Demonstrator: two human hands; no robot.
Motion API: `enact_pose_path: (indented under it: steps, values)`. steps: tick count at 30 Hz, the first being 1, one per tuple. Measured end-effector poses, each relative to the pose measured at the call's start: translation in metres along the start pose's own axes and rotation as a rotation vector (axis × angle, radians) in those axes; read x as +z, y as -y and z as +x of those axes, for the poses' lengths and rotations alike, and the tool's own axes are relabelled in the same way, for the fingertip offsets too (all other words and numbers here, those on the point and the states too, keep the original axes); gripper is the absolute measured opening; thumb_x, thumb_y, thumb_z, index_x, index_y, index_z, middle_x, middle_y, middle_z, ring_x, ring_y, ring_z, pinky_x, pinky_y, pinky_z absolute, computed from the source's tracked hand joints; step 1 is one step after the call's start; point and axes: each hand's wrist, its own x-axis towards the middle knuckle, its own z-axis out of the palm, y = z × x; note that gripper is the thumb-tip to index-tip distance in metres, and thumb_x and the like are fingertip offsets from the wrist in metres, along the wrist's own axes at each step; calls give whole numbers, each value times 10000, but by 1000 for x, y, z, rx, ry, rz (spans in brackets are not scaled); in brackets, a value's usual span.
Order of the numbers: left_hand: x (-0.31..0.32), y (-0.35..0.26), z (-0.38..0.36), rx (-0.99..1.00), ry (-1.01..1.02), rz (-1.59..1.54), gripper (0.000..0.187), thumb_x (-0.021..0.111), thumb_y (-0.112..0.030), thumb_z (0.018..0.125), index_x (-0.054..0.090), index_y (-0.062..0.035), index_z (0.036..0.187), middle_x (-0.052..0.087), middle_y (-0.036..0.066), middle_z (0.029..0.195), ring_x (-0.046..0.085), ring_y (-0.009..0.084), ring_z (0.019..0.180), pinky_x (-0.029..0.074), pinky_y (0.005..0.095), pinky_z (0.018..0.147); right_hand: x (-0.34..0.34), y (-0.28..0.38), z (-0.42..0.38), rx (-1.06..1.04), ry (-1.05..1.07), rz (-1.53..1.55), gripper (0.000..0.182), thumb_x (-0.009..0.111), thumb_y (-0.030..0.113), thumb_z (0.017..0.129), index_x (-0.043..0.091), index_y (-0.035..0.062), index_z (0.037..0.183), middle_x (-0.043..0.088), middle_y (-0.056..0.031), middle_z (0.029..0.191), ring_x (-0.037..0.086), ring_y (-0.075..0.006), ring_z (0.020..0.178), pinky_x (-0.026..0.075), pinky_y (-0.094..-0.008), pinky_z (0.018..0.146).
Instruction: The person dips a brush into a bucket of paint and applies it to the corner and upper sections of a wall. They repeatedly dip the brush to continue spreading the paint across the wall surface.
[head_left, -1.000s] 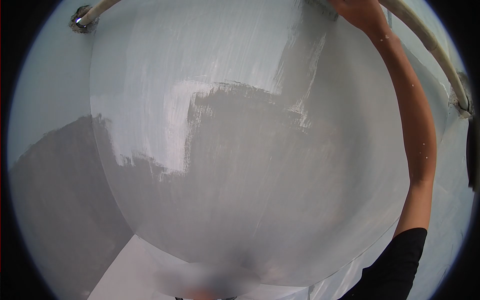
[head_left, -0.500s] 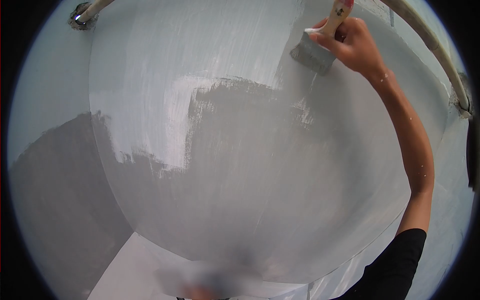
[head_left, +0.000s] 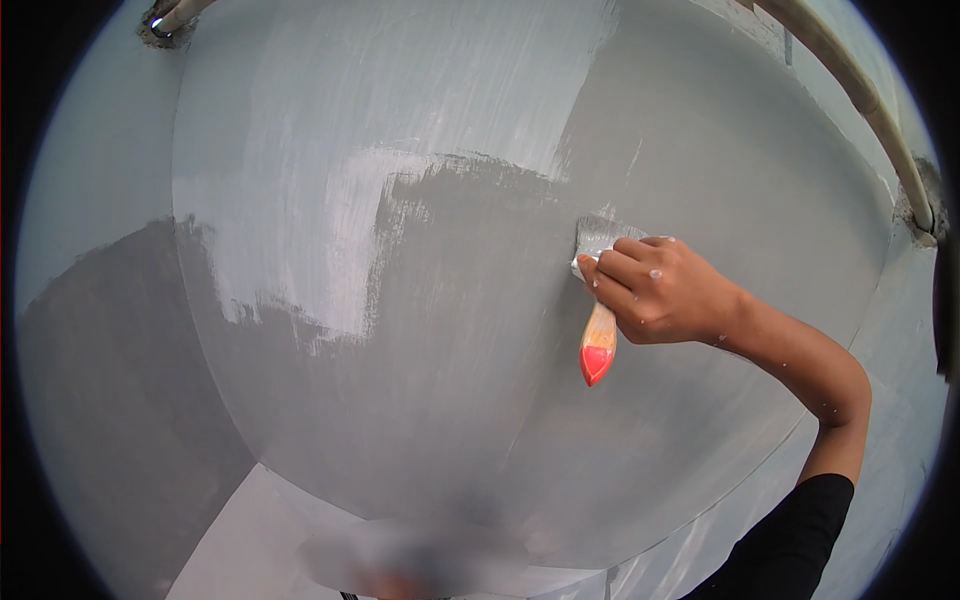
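Note:
My right hand is closed around a flat paintbrush with a wooden handle and a red end. The handle points down, and the grey-coated bristles rest against the large panel at their upper end. Fresh darker grey paint covers the panel's lower and right parts. A lighter, streaky whitish area fills the upper left, with a ragged stepped border. Small paint specks dot my hand and forearm. My left hand does not show.
A pale pipe curves along the upper right, and another pipe enters a rough hole at upper left. The left side wall is partly dark grey. A blurred shape at the bottom edge cannot be made out.
My right hand has moved down and slightly left with the paintbrush. The brush has turned over, from bristles down to bristles up. The white streaks under the brush's path look covered.

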Motion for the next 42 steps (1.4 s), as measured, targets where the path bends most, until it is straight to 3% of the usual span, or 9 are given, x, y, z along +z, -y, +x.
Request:
enact_pose_path:
  steps: [4, 10, 15, 19, 23, 27, 30, 37, 42]
  values:
    - [1, -35, -4, -18, 20, -16, 257, 476, -4, 758, 540, 13, 1007, 565, 217, 873, 534, 435, 822, 449, 521, 809, -36, -81, 9, 418, -178, 350, 141, 716, 66, 866, 725, -44, 954, 698, -100, 753, 616, -177, 567, 439, -269, 489]
    - [12, -6, 3, 95, 28, 45, 236, 480, -23, 770, 537, 9, 996, 561, 237, 870, 526, 474, 827, 439, 538, 803, -74, -164, 8, 417, -434, -192, 171, 744, 78, 912, 765, 16, 1070, 659, -44, 725, 622, -110, 610, 496, -252, 558]
    - [15, -4, 0, 101, -19, -36, 169, 487, -31, 764, 526, -4, 926, 532, 204, 823, 498, 446, 784, 439, 525, 788, 1, -41, -7, 17, -132, -566, 250, 727, 35, 833, 720, -98, 1044, 623, -74, 801, 687, -165, 781, 594, -308, 617]
    - [18, -3, 1, 74, -10, -17, 166, 476, -9, 740, 508, -1, 902, 493, 159, 796, 458, 372, 751, 439, 493, 772, 21, 47, -24, -120, 34, -186, 226, 724, 16, 785, 730, -82, 988, 634, -100, 777, 663, -163, 709, 562, -272, 530]
    - [18, 3, 5, 79, -27, -80, 186, 479, -6, 717, 500, 4, 902, 480, 130, 791, 447, 334, 745, 439, 467, 752, -10, 16, -7, 316, -64, 334, 154, 748, 73, 815, 760, -15, 940, 690, -101, 759, 632, -157, 604, 507, -299, 508]
    - [9, -18, 2, 70, -11, -62, 195, 484, 1, 708, 505, -2, 902, 487, 131, 790, 449, 337, 744, 436, 467, 740, -27, -69, -9, 570, -251, 312, 135, 755, 70, 841, 764, -3, 954, 676, -83, 682, 598, -195, 514, 476, -301, 529]
    - [12, -2, 2, 65, -8, -53, 197, 478, 10, 709, 506, 0, 904, 496, 152, 795, 461, 363, 755, 437, 482, 751, -43, -88, 0, 413, -445, -19, 129, 747, 29, 826, 762, -21, 944, 707, -100, 769, 627, -167, 576, 476, -291, 523]
    - [13, -7, -5, 122, -18, -30, 204, 494, -2, 730, 540, 4, 929, 544, 208, 814, 500, 427, 777, 448, 515, 777, 25, 46, -16, -129, -14, -278, 259, 740, 5, 804, 701, -108, 1034, 594, -81, 702, 612, -149, 612, 531, -280, 518]
    - [18, 9, 2, 58, 28, 30, 227, 527, -53, 757, 582, 27, 962, 607, 238, 846, 543, 451, 815, 455, 528, 797, 2, 17, 2, 307, -125, 367, 92, 713, 65, 827, 700, -23, 850, 621, -91, 659, 632, -201, 584, 482, -333, 465]
